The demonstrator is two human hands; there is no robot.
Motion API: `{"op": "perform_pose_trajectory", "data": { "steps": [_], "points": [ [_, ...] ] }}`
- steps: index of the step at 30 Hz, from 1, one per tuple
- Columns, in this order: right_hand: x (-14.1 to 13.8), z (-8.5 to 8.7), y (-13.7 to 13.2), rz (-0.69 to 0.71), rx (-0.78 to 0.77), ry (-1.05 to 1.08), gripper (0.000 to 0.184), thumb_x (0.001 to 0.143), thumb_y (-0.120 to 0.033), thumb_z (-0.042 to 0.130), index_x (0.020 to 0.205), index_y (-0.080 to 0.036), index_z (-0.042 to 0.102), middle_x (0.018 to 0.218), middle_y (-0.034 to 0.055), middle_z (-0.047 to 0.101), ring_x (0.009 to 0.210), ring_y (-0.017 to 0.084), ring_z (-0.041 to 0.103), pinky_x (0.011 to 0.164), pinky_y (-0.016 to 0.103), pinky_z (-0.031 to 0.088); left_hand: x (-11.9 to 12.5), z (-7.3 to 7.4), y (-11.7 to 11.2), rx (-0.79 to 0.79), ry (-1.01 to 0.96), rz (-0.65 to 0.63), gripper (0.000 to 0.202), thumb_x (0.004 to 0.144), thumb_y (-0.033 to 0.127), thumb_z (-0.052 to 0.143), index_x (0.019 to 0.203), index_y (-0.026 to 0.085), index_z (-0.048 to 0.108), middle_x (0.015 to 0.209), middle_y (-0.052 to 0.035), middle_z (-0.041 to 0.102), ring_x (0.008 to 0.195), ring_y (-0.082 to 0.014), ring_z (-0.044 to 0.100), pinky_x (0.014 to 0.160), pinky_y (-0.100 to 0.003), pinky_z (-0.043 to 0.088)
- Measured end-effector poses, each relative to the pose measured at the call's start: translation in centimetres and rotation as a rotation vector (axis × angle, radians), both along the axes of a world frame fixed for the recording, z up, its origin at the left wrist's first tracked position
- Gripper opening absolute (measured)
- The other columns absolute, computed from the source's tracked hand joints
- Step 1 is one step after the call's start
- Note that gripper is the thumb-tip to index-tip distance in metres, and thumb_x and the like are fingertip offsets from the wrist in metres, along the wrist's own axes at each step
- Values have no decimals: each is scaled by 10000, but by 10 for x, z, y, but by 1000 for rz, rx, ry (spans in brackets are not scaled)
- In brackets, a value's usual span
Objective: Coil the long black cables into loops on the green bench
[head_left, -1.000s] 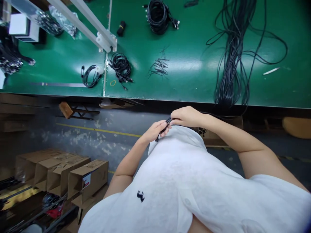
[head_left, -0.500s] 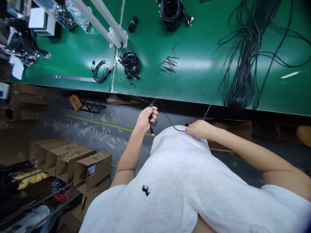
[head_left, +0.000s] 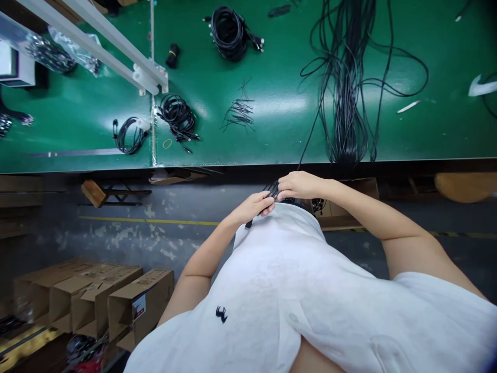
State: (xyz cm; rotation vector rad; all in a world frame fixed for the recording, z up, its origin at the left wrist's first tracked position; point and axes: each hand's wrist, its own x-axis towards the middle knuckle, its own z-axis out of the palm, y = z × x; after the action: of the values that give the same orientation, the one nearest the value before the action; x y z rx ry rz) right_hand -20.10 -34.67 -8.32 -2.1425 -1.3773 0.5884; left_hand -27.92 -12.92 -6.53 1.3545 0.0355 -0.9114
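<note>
Close to my waist, just off the table's front edge, my left hand [head_left: 256,206] is closed around a black cable [head_left: 273,189] gathered in loops. One dark plug end pokes out below its fingers. My right hand [head_left: 297,185] meets it from the other side, its fingers pinching the same loops. From there a single strand climbs over the edge toward a long bundle of black cables [head_left: 345,103] on the green table [head_left: 272,140]. The fingers partly hide the held loops.
Thin black ties [head_left: 239,111] lie mid-table. Coiled cables [head_left: 178,118], a larger coil [head_left: 229,33] and a small ring-like coil [head_left: 130,135] rest leftward. A white frame post [head_left: 112,41] stands at left. Cardboard boxes [head_left: 140,300] and a wooden stool [head_left: 93,194] are on the floor.
My hands have come together; they were apart with a length of cable hanging between them. That slack is now gathered in loops. The view has shifted to the right.
</note>
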Motion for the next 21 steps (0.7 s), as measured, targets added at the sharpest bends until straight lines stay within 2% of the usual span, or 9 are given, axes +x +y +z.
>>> {"op": "perform_pose_trajectory", "data": {
  "steps": [3,8,11,14,17,19,21],
  "points": [
    [9,-10,-18,-85,47,62,459,979,-494,381,771,-180,642,763,40,598,711,157,532,675,272,345,3,0,-4,-41,104,9,363,851,417,649,1014,93,625,672,24,514,530,-55,435,498,-199,331],
    [10,-11,-27,-109,120,132,479,975,-519,368,774,-184,644,747,39,591,697,158,521,686,276,358,6,-6,-14,-292,351,29,441,793,439,720,1034,74,665,674,12,484,555,-63,437,520,-203,349],
    [17,-17,-27,-79,147,119,463,965,-529,389,826,-188,670,780,52,637,742,172,559,721,290,385,5,-2,-22,-380,471,57,411,777,452,735,919,73,668,654,15,452,534,-59,422,496,-189,349],
    [51,-40,-50,-149,101,-5,473,975,-513,350,887,-193,686,871,83,693,848,205,596,832,341,403,6,21,-23,-447,489,127,317,742,362,781,757,103,599,593,49,388,466,-33,353,429,-148,294],
    [113,-59,-100,-407,-67,-228,556,986,-526,261,929,-165,680,982,133,696,940,232,597,894,387,390,6,57,-14,-499,390,247,300,768,331,749,689,141,531,505,91,277,381,-15,199,354,-126,204],
    [148,-54,-132,-573,-168,-351,650,1003,-517,153,973,-116,663,1025,162,676,985,223,592,914,386,371,4,78,-1,-481,317,317,310,796,336,703,639,167,495,451,96,223,343,-23,161,323,-136,188],
    [157,-31,-147,-694,-200,-445,741,1004,-509,41,952,-87,647,980,165,659,983,207,590,881,370,369,1,91,19,-424,271,418,344,835,395,636,605,195,476,402,91,177,298,-36,153,303,-152,166]
  ]
}}
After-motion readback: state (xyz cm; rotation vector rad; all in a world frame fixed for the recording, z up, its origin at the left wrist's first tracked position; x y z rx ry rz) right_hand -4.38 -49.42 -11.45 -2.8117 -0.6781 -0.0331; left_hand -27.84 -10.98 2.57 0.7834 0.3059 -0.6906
